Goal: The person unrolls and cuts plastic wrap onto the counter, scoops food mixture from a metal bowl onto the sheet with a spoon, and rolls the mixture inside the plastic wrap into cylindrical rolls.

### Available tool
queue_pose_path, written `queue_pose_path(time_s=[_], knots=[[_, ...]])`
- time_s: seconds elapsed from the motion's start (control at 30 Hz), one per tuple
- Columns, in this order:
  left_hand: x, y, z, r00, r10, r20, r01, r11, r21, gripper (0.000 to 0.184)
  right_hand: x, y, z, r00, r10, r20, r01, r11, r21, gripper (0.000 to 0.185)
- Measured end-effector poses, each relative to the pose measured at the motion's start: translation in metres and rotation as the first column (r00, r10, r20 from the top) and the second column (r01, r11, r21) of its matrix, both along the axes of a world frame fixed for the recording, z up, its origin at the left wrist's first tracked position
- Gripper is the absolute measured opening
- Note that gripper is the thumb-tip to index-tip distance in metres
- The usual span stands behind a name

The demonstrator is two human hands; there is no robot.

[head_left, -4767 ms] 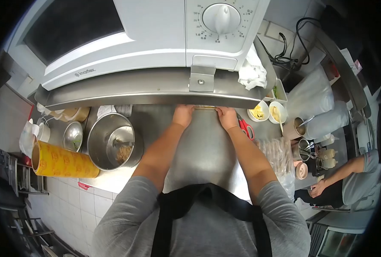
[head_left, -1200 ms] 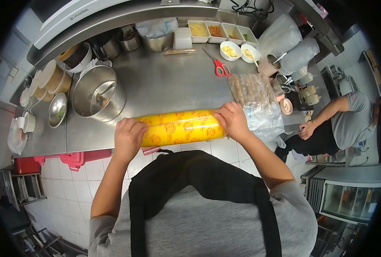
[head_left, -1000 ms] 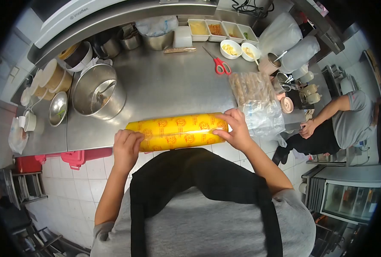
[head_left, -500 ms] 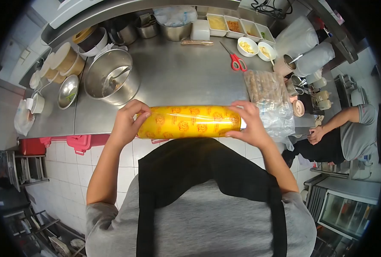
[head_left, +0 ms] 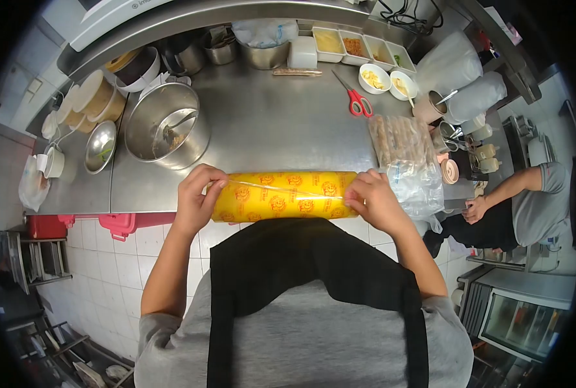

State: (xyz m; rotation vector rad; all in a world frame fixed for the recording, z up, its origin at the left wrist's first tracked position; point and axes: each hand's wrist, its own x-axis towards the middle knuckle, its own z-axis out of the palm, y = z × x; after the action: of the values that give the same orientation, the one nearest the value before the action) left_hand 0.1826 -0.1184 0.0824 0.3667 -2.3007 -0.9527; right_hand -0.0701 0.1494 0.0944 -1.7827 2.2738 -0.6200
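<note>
A roll of yellow plastic film (head_left: 281, 199) printed with orange-red lion-like figures lies across the counter's near edge, right in front of my apron. A crease or film edge runs slantwise over its top between my hands. At its left end, my left hand (head_left: 197, 194) pinches thumb and fingers together on the film. My right hand (head_left: 375, 197) is closed likewise at the right end, thumb and forefinger meeting on the film. Just beyond my right hand lies a clear bag of long brown rolled items (head_left: 401, 145), with crumpled plastic over its near part.
A large steel pot (head_left: 165, 126) with a ladle stands left, beside a tilted steel bowl (head_left: 100, 147). Red scissors (head_left: 358, 100) lie near white bowls (head_left: 374, 79) and food trays (head_left: 329, 44). A co-worker's arm (head_left: 511, 191) is at the right.
My fingers have closed into pinches at both ends of the roll. A slanting line now shows across the film. The view has shifted slightly, and the roll sits a little lower.
</note>
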Motion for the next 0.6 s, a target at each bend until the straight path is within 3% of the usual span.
queue_pose_path(time_s=[0.1,0.13,0.23,0.37,0.5,0.57,0.6], knots=[[-0.006,-0.004,0.004,1.000,-0.015,-0.017,0.016,1.000,0.010,0.004,-0.012,0.007,0.005,0.984,0.001,0.180,0.018,0.994,-0.105,0.016],[-0.008,-0.005,0.005,0.999,-0.017,-0.028,0.018,1.000,0.020,0.004,-0.012,0.009,0.013,0.958,-0.037,0.283,0.069,0.992,-0.104,0.016],[-0.014,-0.011,0.012,0.998,0.002,-0.065,-0.001,1.000,0.014,0.004,-0.018,0.009,0.035,0.904,-0.208,0.374,0.248,0.967,-0.063,0.014],[-0.029,-0.021,0.035,0.997,0.009,-0.081,-0.015,0.997,-0.071,0.004,-0.042,-0.003,0.057,0.943,-0.197,0.266,0.257,0.942,-0.214,0.011],[-0.064,-0.032,0.055,0.984,0.144,-0.104,-0.154,0.984,-0.095,0.006,-0.076,-0.030,0.071,0.944,-0.236,0.232,0.296,0.915,-0.275,0.009],[-0.095,-0.042,0.051,0.967,0.238,-0.091,-0.240,0.971,-0.017,0.007,-0.100,-0.056,0.059,0.897,-0.267,0.352,0.365,0.897,-0.251,0.008],[-0.113,-0.051,0.041,0.954,0.274,-0.118,-0.283,0.957,-0.064,0.005,-0.118,-0.073,0.040,0.871,-0.267,0.411,0.386,0.890,-0.241,0.008]])
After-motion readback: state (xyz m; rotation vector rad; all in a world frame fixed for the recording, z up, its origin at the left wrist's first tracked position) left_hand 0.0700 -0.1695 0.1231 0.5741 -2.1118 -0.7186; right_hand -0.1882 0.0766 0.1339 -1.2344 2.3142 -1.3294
